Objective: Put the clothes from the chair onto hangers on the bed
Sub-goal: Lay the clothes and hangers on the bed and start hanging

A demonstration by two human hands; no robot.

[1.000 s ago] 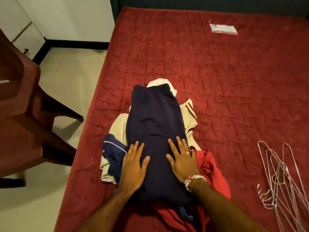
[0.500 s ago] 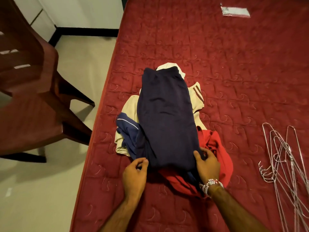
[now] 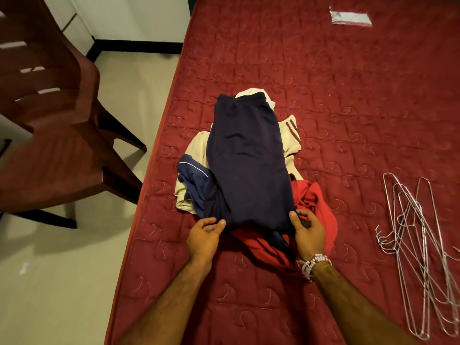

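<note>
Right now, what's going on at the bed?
A person is handling clothes heaped on the bed. The left grip and right grip each pinch a near corner of the navy garment, which lies on top of a cream shirt and a red garment. The hangers lie loose on the bed to the right, not yet used. A chair stands beside the bed.

At least four garments show at centre: navy garment [image 3: 249,165], cream garment [image 3: 198,148], blue garment [image 3: 191,170], red garment [image 3: 311,197]. Wire hangers [image 3: 410,215] at right overlap too much to count. One chair [image 3: 49,145] left, one silver packet [image 3: 351,18] upper right.
</note>
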